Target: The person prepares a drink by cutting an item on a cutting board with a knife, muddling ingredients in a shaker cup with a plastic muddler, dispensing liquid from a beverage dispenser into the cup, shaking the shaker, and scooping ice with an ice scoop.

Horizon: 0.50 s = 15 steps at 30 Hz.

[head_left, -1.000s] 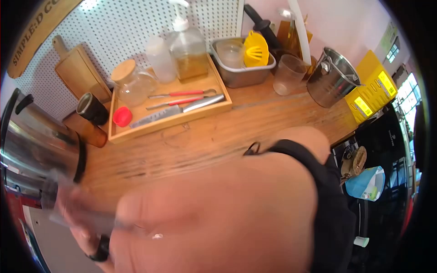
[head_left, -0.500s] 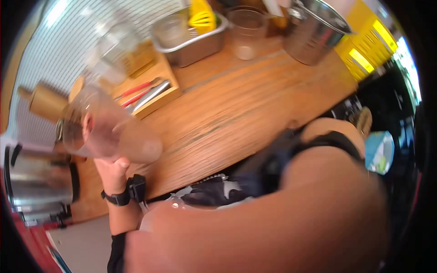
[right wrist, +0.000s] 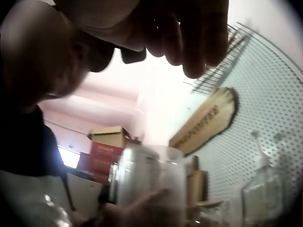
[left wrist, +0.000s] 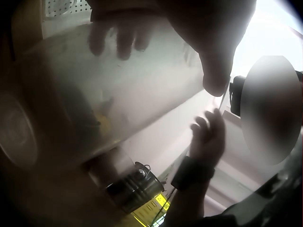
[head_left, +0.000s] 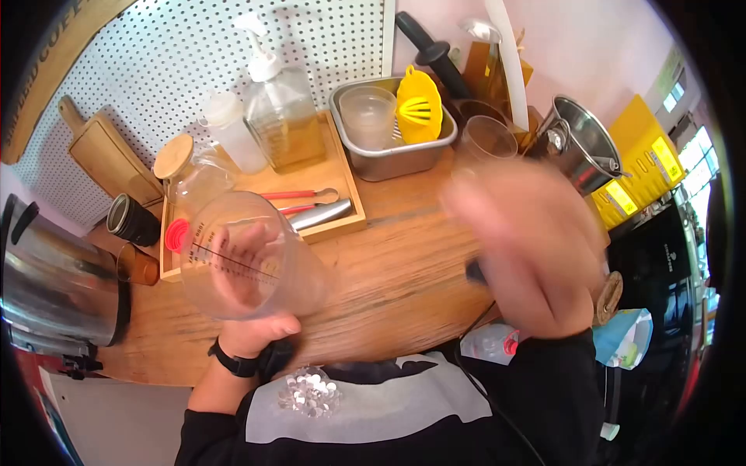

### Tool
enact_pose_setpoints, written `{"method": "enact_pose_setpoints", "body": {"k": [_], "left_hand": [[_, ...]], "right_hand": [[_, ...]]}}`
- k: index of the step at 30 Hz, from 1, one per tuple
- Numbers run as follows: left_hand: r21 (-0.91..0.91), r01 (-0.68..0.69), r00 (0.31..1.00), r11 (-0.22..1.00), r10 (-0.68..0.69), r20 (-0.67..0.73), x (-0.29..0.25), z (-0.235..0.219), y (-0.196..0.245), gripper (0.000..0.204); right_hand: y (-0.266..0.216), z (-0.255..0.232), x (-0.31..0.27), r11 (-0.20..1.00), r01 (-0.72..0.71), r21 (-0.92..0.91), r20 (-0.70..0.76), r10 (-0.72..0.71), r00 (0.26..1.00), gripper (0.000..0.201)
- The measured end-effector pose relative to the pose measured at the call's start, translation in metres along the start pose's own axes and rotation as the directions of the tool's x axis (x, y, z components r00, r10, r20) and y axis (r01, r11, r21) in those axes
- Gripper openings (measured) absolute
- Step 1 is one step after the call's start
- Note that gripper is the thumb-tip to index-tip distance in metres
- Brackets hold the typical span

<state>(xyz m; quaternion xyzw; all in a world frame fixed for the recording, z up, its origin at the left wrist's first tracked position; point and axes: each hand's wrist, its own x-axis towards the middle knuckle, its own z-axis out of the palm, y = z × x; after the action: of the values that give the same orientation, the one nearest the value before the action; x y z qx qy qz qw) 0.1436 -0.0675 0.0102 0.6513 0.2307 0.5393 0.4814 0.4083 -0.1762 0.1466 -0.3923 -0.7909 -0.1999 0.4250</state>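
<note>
In the head view my left hand (head_left: 252, 335) holds a large clear plastic measuring cup (head_left: 311, 281) with dark printed markings. The cup is tilted, its mouth toward the head camera, and its fingers show through the wall. The left wrist view shows that cup (left wrist: 142, 90) up close, with the thumb along its side. My right hand (head_left: 536, 241) is raised over the right part of the table, blurred by motion, with nothing visible in it. Its loosely bent fingers (right wrist: 191, 56) hang at the top of the right wrist view.
A wooden tray (head_left: 342, 227) bears a knife, red-handled tools, a glass pot and a pump bottle. Behind stand a metal tub (head_left: 388, 165), another clear cup (head_left: 488, 140) and a steel bucket (head_left: 583, 132). A big steel pot (head_left: 62, 279) stands at the left.
My left hand has brought the cup from the lower left to above the table and tilted it toward the camera. My right arm has drawn back from across the front to the right.
</note>
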Motion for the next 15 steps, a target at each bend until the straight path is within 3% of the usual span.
{"method": "enact_pose_setpoints", "body": {"k": [2,5,7,8,10,11,13,15], "left_hand": [[-0.007,-0.005,1.000,1.000,0.005,0.023,-0.001,-0.002,-0.001,0.137],[-0.017,-0.004,0.998,1.000,0.005,0.059,-0.006,-0.005,-0.002,0.137],[-0.032,-0.025,0.997,0.999,0.027,0.068,-0.008,-0.005,-0.004,0.136],[-0.035,-0.035,0.996,0.999,0.037,0.076,-0.009,-0.004,-0.004,0.135],[-0.049,-0.015,0.995,0.999,0.019,0.098,-0.008,-0.005,0.002,0.135],[-0.055,0.008,0.992,0.998,-0.002,0.123,-0.008,-0.005,0.003,0.134],[-0.033,-0.024,0.989,0.999,0.028,0.148,-0.008,-0.009,0.001,0.133],[-0.014,-0.054,0.982,0.998,0.056,0.182,-0.009,-0.006,0.001,0.132]], "right_hand": [[0.059,0.043,0.014,0.986,-0.145,0.081,0.062,0.140,0.988,0.021],[0.137,0.095,0.016,0.955,-0.250,-0.157,0.274,0.285,0.918,0.026],[0.168,0.119,0.013,0.923,-0.229,-0.310,0.374,0.339,0.863,0.029],[0.174,0.127,0.009,0.922,-0.223,-0.316,0.377,0.338,0.862,0.029],[0.177,0.139,0.009,0.880,-0.277,-0.386,0.466,0.445,0.765,0.024],[0.181,0.139,0.010,0.881,-0.272,-0.387,0.471,0.442,0.763,0.024],[0.183,0.138,0.010,0.864,-0.432,-0.258,0.537,0.500,0.680,0.021],[0.180,0.136,0.010,0.861,-0.446,-0.243,0.486,0.506,0.713,0.020]]}}
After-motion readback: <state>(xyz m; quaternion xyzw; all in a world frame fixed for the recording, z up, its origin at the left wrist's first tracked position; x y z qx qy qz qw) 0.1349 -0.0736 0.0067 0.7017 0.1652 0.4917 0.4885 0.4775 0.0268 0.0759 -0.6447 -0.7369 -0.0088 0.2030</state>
